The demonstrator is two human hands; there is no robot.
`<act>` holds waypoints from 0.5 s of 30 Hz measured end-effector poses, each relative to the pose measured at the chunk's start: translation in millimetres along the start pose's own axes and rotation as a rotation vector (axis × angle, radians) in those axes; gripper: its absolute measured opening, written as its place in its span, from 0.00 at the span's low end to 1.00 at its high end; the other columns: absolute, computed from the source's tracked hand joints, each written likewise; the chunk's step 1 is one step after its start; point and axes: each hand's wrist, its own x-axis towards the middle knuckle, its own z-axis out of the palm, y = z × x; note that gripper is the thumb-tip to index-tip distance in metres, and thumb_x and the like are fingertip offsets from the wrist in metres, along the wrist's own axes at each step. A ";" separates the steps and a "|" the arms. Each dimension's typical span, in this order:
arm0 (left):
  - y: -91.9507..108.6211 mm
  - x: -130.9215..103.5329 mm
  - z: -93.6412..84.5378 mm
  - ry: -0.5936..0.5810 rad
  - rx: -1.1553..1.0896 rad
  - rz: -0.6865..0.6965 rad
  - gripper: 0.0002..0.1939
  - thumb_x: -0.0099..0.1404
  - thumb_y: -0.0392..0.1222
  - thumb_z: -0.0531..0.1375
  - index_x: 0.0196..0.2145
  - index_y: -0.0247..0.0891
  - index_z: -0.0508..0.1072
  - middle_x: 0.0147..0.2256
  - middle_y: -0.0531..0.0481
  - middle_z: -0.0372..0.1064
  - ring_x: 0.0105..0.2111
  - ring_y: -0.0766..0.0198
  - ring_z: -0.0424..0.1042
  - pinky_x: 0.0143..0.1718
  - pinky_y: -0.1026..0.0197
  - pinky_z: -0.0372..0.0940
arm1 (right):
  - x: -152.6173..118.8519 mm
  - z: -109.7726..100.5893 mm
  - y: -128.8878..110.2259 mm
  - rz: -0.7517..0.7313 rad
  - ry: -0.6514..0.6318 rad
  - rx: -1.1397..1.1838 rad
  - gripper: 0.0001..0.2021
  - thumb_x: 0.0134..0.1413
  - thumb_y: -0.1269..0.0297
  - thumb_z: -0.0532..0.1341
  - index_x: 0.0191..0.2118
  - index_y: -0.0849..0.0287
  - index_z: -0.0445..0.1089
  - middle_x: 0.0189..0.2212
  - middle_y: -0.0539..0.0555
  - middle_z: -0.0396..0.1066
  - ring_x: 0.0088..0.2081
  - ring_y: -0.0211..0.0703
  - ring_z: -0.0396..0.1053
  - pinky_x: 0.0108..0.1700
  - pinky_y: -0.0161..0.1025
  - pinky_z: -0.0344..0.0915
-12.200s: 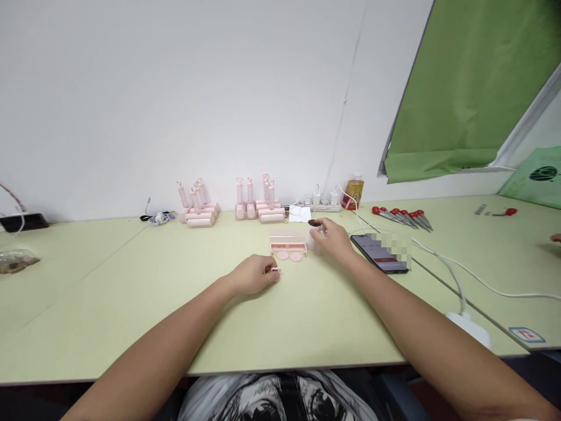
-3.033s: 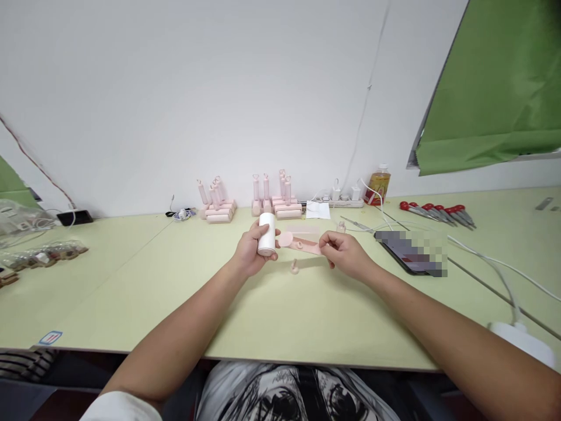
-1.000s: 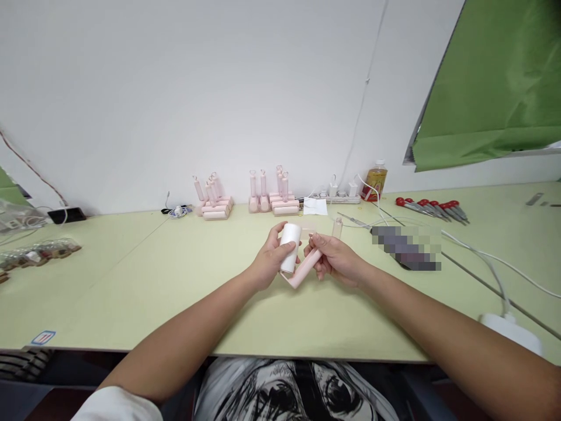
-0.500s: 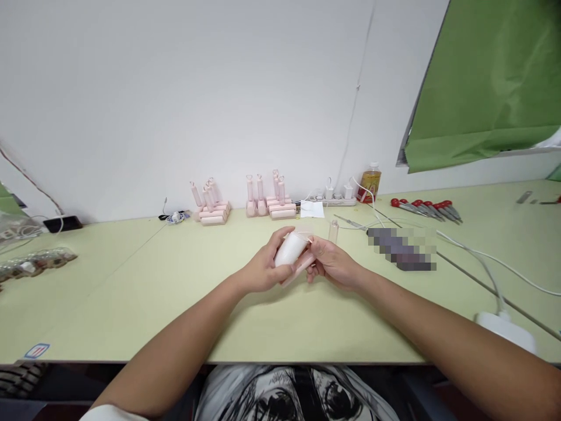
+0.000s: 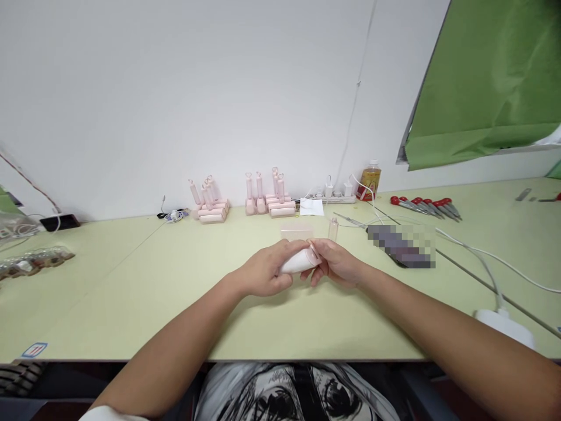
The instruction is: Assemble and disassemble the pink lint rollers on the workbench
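Observation:
My left hand (image 5: 266, 269) is wrapped round a white, smooth, rounded cylinder (image 5: 298, 262) above the table. At the cylinder's right end, which looks pinkish, my right hand (image 5: 336, 262) closes its thumb and fingers. Parts of the cylinder and its far side are hidden by my fingers. Just behind my hands lies a pale pink rectangular piece (image 5: 297, 231). A small translucent pink tube (image 5: 333, 229) stands upright beyond my right hand.
Pink devices with upright handles stand in two groups (image 5: 212, 206) (image 5: 270, 200) by the wall. Tweezers (image 5: 349, 219), a pixelated dark object (image 5: 400, 248), red-handled tools (image 5: 425, 206), a bottle (image 5: 369, 181), a power strip (image 5: 337, 200) and white cables lie rightward; a white charger (image 5: 504, 328) is near my right forearm.
The white cylinder has tipped from slanted to nearly lying, its right end turned toward my right hand. My left hand has rolled over it, and the pink rectangular piece behind shows more clearly.

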 end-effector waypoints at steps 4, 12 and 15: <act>4.2 1.6 5.3 0.038 0.105 -0.039 0.28 0.61 0.47 0.59 0.59 0.48 0.64 0.44 0.42 0.69 0.43 0.50 0.68 0.44 0.54 0.63 | -1.9 1.3 -4.6 0.006 -0.028 -0.084 0.28 0.42 0.41 0.67 0.37 0.64 0.70 0.29 0.55 0.73 0.28 0.41 0.73 0.27 0.34 0.73; 7.1 3.0 0.2 -0.071 0.181 -0.120 0.25 0.64 0.56 0.55 0.54 0.42 0.65 0.47 0.44 0.69 0.41 0.53 0.70 0.42 0.56 0.62 | -6.6 2.6 -10.6 0.068 -0.078 -0.188 0.28 0.39 0.41 0.68 0.33 0.63 0.66 0.28 0.54 0.73 0.28 0.41 0.74 0.30 0.37 0.74; 5.4 4.1 -5.7 -0.207 0.283 -0.171 0.25 0.65 0.61 0.50 0.51 0.41 0.64 0.44 0.46 0.70 0.39 0.56 0.70 0.40 0.57 0.63 | -5.2 1.8 -7.9 0.105 -0.061 -0.225 0.26 0.43 0.42 0.66 0.33 0.63 0.65 0.29 0.54 0.73 0.30 0.42 0.75 0.30 0.38 0.74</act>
